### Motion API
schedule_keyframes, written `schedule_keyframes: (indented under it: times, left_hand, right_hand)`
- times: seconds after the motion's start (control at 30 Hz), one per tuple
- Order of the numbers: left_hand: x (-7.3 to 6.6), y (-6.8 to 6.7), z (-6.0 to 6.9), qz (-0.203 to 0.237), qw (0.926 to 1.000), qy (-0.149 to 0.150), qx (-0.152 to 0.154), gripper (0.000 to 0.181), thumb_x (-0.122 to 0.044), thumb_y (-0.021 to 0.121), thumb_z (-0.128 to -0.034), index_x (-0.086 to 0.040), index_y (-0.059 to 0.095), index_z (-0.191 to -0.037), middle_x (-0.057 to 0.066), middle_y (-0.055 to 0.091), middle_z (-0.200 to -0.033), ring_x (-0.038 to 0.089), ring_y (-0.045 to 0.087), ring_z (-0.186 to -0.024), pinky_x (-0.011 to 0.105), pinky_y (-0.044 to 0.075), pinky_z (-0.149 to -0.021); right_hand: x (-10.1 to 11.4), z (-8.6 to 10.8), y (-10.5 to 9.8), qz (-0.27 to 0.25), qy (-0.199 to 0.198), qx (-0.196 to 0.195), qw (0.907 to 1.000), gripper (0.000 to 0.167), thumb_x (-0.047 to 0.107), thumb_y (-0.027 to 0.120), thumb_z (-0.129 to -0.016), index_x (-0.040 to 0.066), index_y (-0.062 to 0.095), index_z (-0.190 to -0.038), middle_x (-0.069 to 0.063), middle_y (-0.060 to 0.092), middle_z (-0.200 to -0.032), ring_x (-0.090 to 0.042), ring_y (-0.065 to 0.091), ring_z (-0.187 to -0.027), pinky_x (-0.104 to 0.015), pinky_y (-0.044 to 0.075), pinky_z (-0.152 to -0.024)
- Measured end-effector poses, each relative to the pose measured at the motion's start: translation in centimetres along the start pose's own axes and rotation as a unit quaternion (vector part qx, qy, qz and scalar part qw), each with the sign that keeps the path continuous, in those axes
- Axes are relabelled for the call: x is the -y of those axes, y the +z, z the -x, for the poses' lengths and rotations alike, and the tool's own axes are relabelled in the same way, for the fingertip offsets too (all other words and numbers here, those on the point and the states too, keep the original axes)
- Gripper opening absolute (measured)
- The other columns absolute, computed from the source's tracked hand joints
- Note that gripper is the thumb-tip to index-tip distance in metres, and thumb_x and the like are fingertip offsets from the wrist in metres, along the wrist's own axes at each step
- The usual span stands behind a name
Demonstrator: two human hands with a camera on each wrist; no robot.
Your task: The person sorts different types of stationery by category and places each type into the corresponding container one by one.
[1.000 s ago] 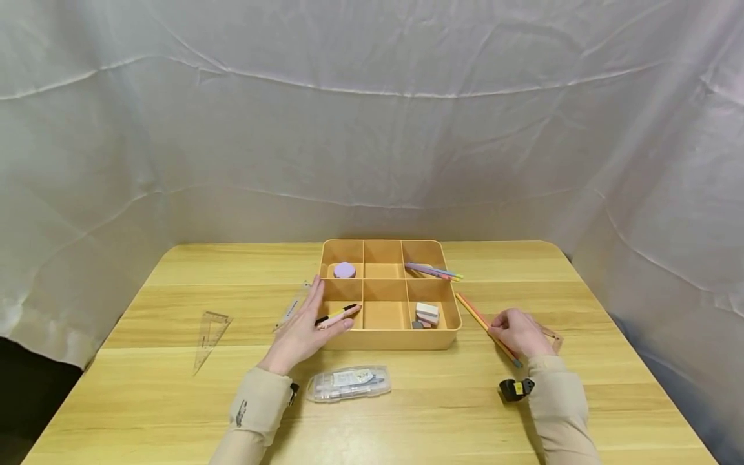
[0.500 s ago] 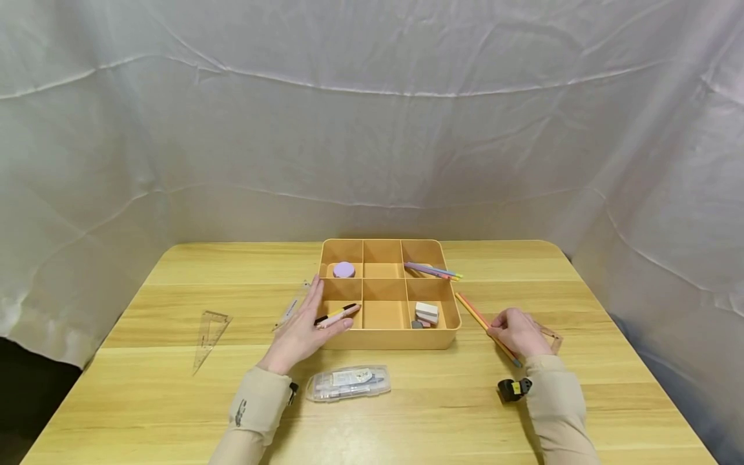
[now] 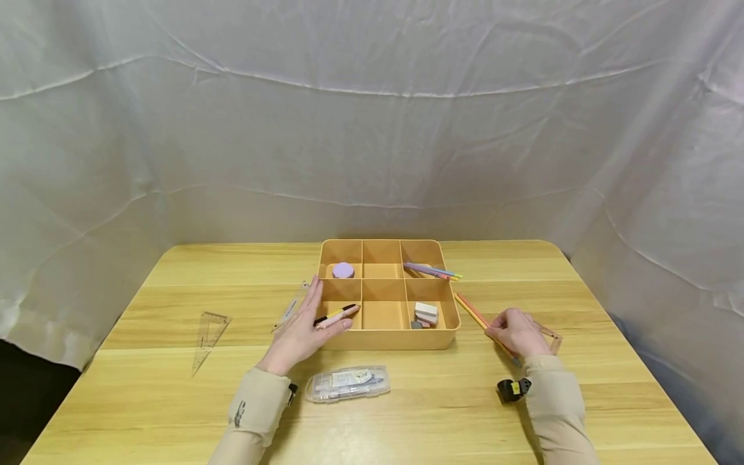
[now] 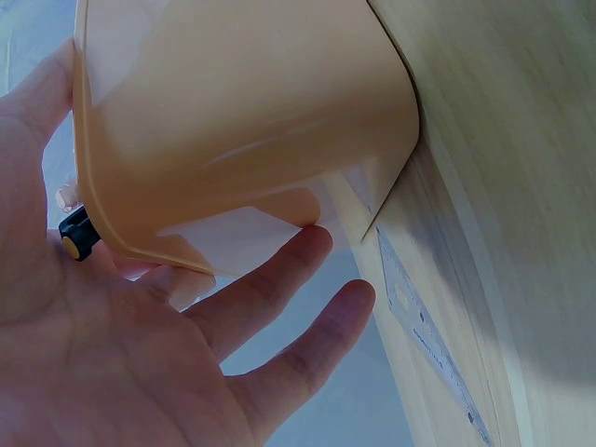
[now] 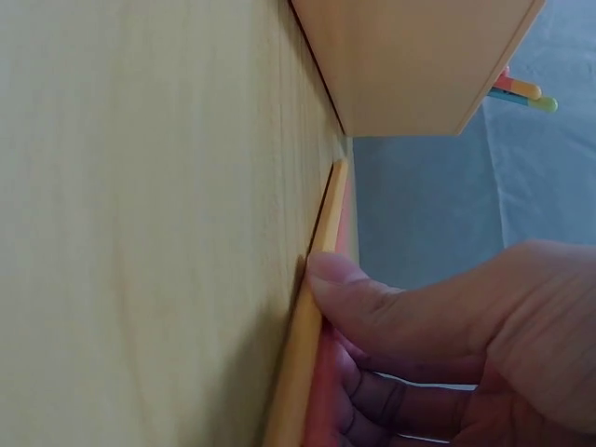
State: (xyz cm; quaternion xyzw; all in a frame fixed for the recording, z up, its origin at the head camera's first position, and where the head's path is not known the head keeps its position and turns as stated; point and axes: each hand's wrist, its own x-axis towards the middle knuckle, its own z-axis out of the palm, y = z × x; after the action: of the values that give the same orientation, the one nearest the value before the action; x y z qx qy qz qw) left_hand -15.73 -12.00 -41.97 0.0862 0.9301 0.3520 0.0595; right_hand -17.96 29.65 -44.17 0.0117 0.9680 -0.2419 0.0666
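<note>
In the head view, a tan six-compartment organizer box (image 3: 383, 340) stands on the table. My left hand (image 3: 295, 339) rests at its front left corner, fingers fairly straight along the left side. The left wrist view shows fingertips against or close to the box wall (image 4: 251, 93). To the right of the box, my right hand (image 3: 519, 332) pinches a yellow pencil (image 5: 300, 363) and a red pencil (image 5: 325, 396) lying side by side on the tabletop. Their far ends point towards the box's right side. My palm hides part of the black-and-yellow pen and pale pen (image 3: 341, 315) in the front left compartment.
Inside the box are a lilac round item (image 3: 343, 270), white erasers (image 3: 427, 312) and several coloured pens (image 3: 430, 270) jutting over the right rim. A clear pen case (image 3: 349, 384) lies in front. A set square (image 3: 209, 339) and ruler (image 3: 290, 309) lie left; another set square (image 3: 551, 337) sits beside my right hand.
</note>
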Motion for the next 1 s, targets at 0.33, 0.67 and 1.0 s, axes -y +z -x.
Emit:
schedule_keyframes:
  times: [0.33, 0.67, 1.0]
  left_hand:
    - [-0.06, 0.00, 0.00, 0.004, 1.0000, -0.004, 0.003, 0.107, -0.060, 0.062, -0.0922, -0.011, -0.001, -0.163, -0.001, -0.010, -0.171, 0.038, 0.004, -0.157, 0.065, 0.012, -0.125]
    - [-0.05, -0.01, 0.07, -0.001, 1.0000, -0.001, 0.002, 0.106, -0.059, 0.062, -0.0927, -0.010, -0.001, -0.163, 0.001, -0.010, -0.171, 0.038, 0.005, -0.157, 0.060, 0.008, -0.127]
    - [-0.07, -0.04, 0.05, -0.003, 1.0000, 0.002, -0.001, 0.105, -0.059, 0.062, -0.0930, -0.010, 0.000, -0.163, 0.002, -0.009, -0.171, 0.035, 0.003, -0.158, 0.061, 0.007, -0.127]
  right_hand:
    - [0.03, 0.10, 0.01, -0.011, 0.003, -0.001, 0.9999, 0.015, 0.015, 0.071, -0.090, 0.004, 0.072, -0.079, -0.006, 0.068, -0.076, -0.018, 0.054, -0.067, -0.028, 0.040, -0.061]
    - [0.12, 0.13, 0.01, -0.014, 0.010, 0.000, 0.9999, 0.016, 0.015, 0.072, -0.090, 0.004, 0.072, -0.079, -0.005, 0.067, -0.075, -0.019, 0.053, -0.067, -0.029, 0.039, -0.061]
    - [0.18, 0.19, 0.05, -0.017, 0.014, 0.005, 0.9997, 0.015, 0.015, 0.070, -0.090, 0.004, 0.071, -0.080, -0.005, 0.065, -0.073, -0.017, 0.052, -0.062, -0.029, 0.039, -0.059]
